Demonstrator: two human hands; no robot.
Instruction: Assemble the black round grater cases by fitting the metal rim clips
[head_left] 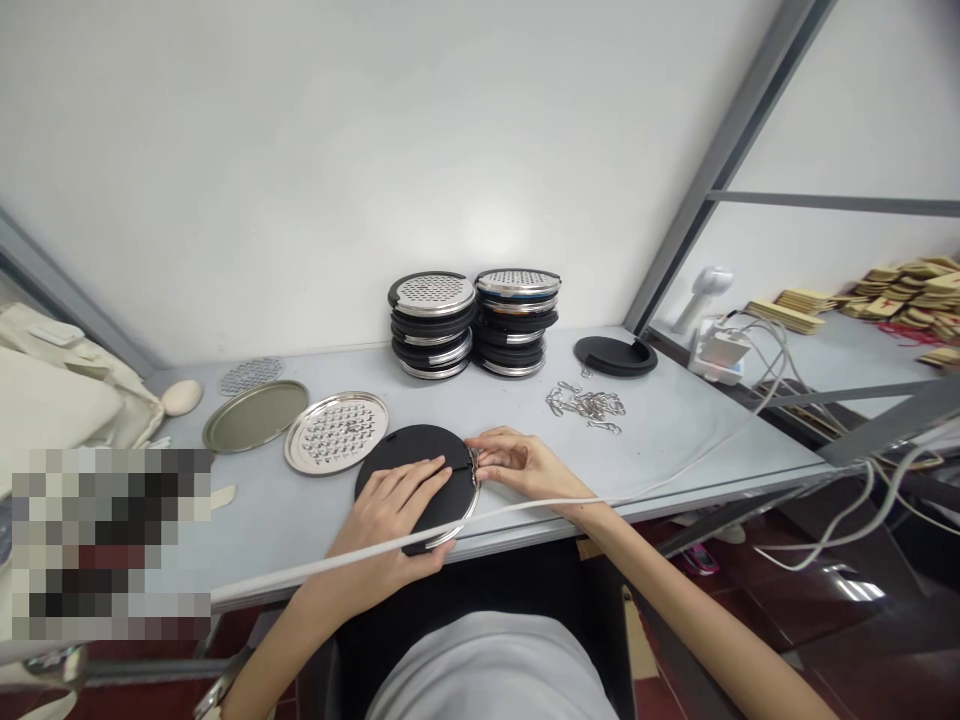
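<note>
A round black disc with a shiny metal rim (427, 448), like the stacked grater units, lies near the table's front edge. My left hand (391, 515) grips it, fingers flat over the top and thumb at the near rim. At the disc's right edge my right hand (517, 462) pinches a small metal clip (473, 462); its fingertips hide part of it. To the left lie a round metal grater plate (337, 432) and an olive-green round lid (256, 416). A loose pile of metal clips (589, 403) rests to the right.
Two stacks of round graters (433, 325) (517, 322) stand against the wall. A black round base (615, 355) lies back right, a perforated sheet (251, 375) back left. A white cable (540, 503) crosses in front of my arms. Wooden pieces (900, 295) fill the right shelf.
</note>
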